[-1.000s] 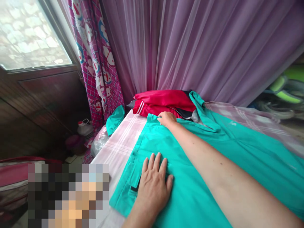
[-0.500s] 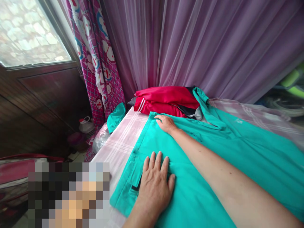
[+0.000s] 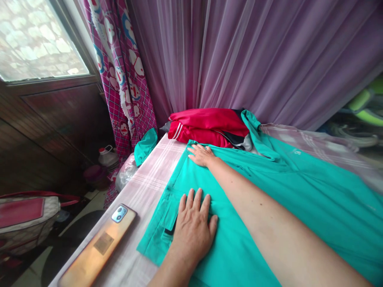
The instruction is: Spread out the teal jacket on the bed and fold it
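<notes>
A teal jacket (image 3: 239,207) lies spread over the plaid cloth, its hem running along the left side. My left hand (image 3: 194,223) rests flat on it, fingers apart, beside a hem tab with a small dark strip. Farther off, my right hand (image 3: 201,154) lies palm down near the jacket's far left corner, with its fingers stretched toward the hem. Neither hand grips the fabric. Behind the right hand sits a bundled red garment (image 3: 206,125) with white stripes and dark parts. A teal sleeve partly overlaps its right end.
A phone (image 3: 100,247) lies face down on the plaid cloth (image 3: 149,175) near the left edge. Another piece of teal fabric (image 3: 145,146) hangs at that edge. A bag (image 3: 30,219) and a jug (image 3: 107,156) stand below. Purple curtains (image 3: 254,59) close off the back.
My right hand has shifted slightly left, and its fingers have flattened onto the fabric near the corner. My left hand stays in nearly the same place on the jacket.
</notes>
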`<state>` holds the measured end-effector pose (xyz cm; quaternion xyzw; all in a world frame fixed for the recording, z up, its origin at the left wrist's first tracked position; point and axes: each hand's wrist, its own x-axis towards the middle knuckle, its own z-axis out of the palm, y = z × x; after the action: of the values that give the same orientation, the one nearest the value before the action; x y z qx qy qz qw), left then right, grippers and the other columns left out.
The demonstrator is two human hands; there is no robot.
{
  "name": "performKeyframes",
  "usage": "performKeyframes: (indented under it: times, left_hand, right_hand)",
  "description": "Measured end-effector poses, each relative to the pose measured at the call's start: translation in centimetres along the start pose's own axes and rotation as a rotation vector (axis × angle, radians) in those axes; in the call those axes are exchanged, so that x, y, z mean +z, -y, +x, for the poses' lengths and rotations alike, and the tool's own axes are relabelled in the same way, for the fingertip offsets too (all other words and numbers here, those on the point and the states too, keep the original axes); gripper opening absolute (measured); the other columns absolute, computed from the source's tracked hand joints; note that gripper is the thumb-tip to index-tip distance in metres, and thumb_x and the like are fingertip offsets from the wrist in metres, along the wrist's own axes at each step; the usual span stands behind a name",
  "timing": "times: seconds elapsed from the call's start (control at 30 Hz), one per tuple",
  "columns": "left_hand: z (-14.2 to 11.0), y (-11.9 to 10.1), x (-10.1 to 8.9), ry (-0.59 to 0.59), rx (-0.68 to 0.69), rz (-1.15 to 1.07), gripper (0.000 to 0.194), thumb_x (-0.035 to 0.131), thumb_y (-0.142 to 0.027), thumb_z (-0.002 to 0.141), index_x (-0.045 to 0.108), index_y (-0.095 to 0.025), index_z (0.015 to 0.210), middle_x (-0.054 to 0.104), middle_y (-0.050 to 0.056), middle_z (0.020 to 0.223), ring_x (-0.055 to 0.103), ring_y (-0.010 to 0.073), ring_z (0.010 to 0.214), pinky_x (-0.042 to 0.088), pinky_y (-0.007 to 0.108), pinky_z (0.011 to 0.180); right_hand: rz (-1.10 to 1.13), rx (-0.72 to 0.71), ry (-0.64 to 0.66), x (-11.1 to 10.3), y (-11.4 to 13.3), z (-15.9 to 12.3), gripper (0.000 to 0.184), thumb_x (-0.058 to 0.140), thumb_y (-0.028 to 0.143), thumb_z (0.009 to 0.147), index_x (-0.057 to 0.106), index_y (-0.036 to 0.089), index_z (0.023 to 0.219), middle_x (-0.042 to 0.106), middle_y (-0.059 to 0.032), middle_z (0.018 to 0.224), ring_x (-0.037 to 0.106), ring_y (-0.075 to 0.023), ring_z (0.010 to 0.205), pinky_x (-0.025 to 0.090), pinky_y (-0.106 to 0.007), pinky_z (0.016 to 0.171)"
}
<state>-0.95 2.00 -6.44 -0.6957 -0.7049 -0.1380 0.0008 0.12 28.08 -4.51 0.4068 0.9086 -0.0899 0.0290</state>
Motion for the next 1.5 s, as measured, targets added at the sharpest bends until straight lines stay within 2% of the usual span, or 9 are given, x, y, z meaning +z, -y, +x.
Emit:
performKeyframes:
  times: [0.23, 0.33, 0.5, 0.67, 0.83, 1.03, 1.23, 1.4, 1.5]
  left_hand:
    - [0.1, 0.2, 0.2, -0.045, 0.011, 0.012, 0.051, 0.047, -0.047, 0.095, 0.049, -0.028, 0.143, 0.047, 0.006, 0.152, 0.037, 0.029, 0.143, 0.032, 0.054, 0.117]
    - [0.2, 0.2, 0.2, -0.042, 0.016, 0.009, 0.052, 0.046, -0.049, 0.096, 0.049, -0.028, 0.143, 0.047, 0.006, 0.152, 0.038, 0.0294, 0.143, 0.033, 0.054, 0.117]
    - [0.4, 0.2, -0.1, -0.022, 0.02, 0.02, 0.052, 0.046, -0.05, 0.095, 0.051, -0.027, 0.142, 0.048, 0.007, 0.151, 0.039, 0.0301, 0.142, 0.033, 0.054, 0.116]
    - [0.4, 0.4, -0.2, -0.025, 0.027, 0.045, 0.052, 0.047, -0.048, 0.095, 0.051, -0.027, 0.142, 0.048, 0.006, 0.151, 0.04, 0.0293, 0.142, 0.033, 0.053, 0.116]
    - [0.4, 0.5, 0.0, -0.024, 0.06, 0.095, 0.052, 0.048, -0.044, 0.096, 0.05, -0.025, 0.143, 0.048, 0.008, 0.151, 0.04, 0.0309, 0.141, 0.035, 0.055, 0.114]
    - [0.2, 0.5, 0.2, -0.038, 0.061, 0.114, 0.052, 0.047, -0.044, 0.096, 0.048, -0.026, 0.144, 0.047, 0.007, 0.151, 0.04, 0.0301, 0.142, 0.034, 0.054, 0.114]
    - [0.3, 0.5, 0.2, -0.041, 0.055, 0.103, 0.052, 0.048, -0.044, 0.096, 0.049, -0.027, 0.144, 0.048, 0.006, 0.151, 0.039, 0.0301, 0.142, 0.033, 0.053, 0.115]
    - [0.4, 0.3, 0.0, -0.03, 0.025, 0.056, 0.052, 0.05, -0.046, 0.094, 0.05, -0.028, 0.143, 0.049, 0.005, 0.151, 0.04, 0.0295, 0.141, 0.032, 0.052, 0.116]
    - [0.4, 0.3, -0.1, -0.034, 0.024, 0.042, 0.051, 0.05, -0.046, 0.094, 0.052, -0.028, 0.142, 0.049, 0.006, 0.15, 0.04, 0.0294, 0.141, 0.032, 0.052, 0.116]
  right_hand:
    - [-0.073, -0.095, -0.2, -0.4, -1.3, -7.1, 0.052, 0.032, 0.043, 0.101, 0.042, 0.027, 0.15, 0.034, -0.0068, 0.16, 0.031, -0.024, 0.145, 0.02, -0.048, 0.118]
    - [-0.151, 0.027, -0.289, 0.1, -4.6, -11.4, 0.051, 0.035, 0.043, 0.1, 0.047, 0.027, 0.146, 0.037, -0.0094, 0.158, 0.033, -0.0291, 0.143, 0.025, -0.053, 0.114]
    - [-0.169, 0.278, -0.353, -0.1, -11.9, -15.1, 0.046, 0.037, 0.03, 0.098, 0.058, 0.018, 0.138, 0.057, -0.0129, 0.141, 0.055, -0.0268, 0.122, 0.042, -0.04, 0.103]
    - [-0.167, 0.486, -0.315, -1.6, -16.1, -14.7, 0.04, 0.046, 0.033, 0.095, 0.067, 0.024, 0.128, 0.069, -0.01, 0.121, 0.063, -0.0272, 0.108, 0.048, -0.037, 0.089]
    - [-0.183, 0.447, -0.18, -2.5, -16.3, -13.3, 0.031, 0.054, 0.039, 0.091, 0.076, 0.028, 0.109, 0.073, -0.0072, 0.11, 0.062, -0.0286, 0.109, 0.048, -0.035, 0.085]
    - [-0.297, 0.491, -0.253, -2.7, -17.0, -11.2, 0.039, 0.037, 0.027, 0.098, 0.07, 0.015, 0.115, 0.067, -0.0183, 0.117, 0.062, -0.0272, 0.105, 0.046, -0.034, 0.083]
    - [-0.28, 0.52, -0.271, -1.1, -17.2, -10.3, 0.036, 0.038, 0.025, 0.098, 0.07, 0.019, 0.113, 0.067, -0.0142, 0.114, 0.062, -0.0252, 0.1, 0.044, -0.033, 0.078]
    - [-0.261, 0.243, -0.51, -0.1, -16.2, -12.7, 0.037, 0.041, 0.024, 0.096, 0.066, 0.018, 0.123, 0.067, -0.013, 0.121, 0.059, -0.0255, 0.107, 0.042, -0.035, 0.089]
    - [-0.195, 0.087, -0.471, 1.0, -15.6, -14.0, 0.04, 0.037, 0.031, 0.099, 0.064, 0.021, 0.127, 0.063, -0.0095, 0.133, 0.054, -0.0236, 0.119, 0.039, -0.036, 0.101]
